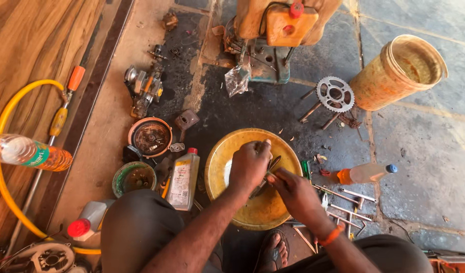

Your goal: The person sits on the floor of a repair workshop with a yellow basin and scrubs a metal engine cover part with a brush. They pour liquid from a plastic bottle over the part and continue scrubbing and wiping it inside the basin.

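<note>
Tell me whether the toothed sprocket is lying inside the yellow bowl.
No: the sprocket lies on the stone floor beside the tipped bucket, well apart from the yellow bowl under both hands.

A toothed sprocket [335,94] lies on the dark stone floor in the upper right of the frame, just beside a tipped yellow bucket [389,81], and below them a small bottle with a blue cap [366,173] lies on its side near a scatter of spanners [346,202]. At the top centre stands an orange machine [279,25]. On the left side, a yellow hose [10,167] loops across the wooden boards, a clear plastic bottle [28,153] lies over it, and an oil bottle with a red cap [184,181] stands near a round rusty cover [150,137] and a small green bowl [134,178].
</note>
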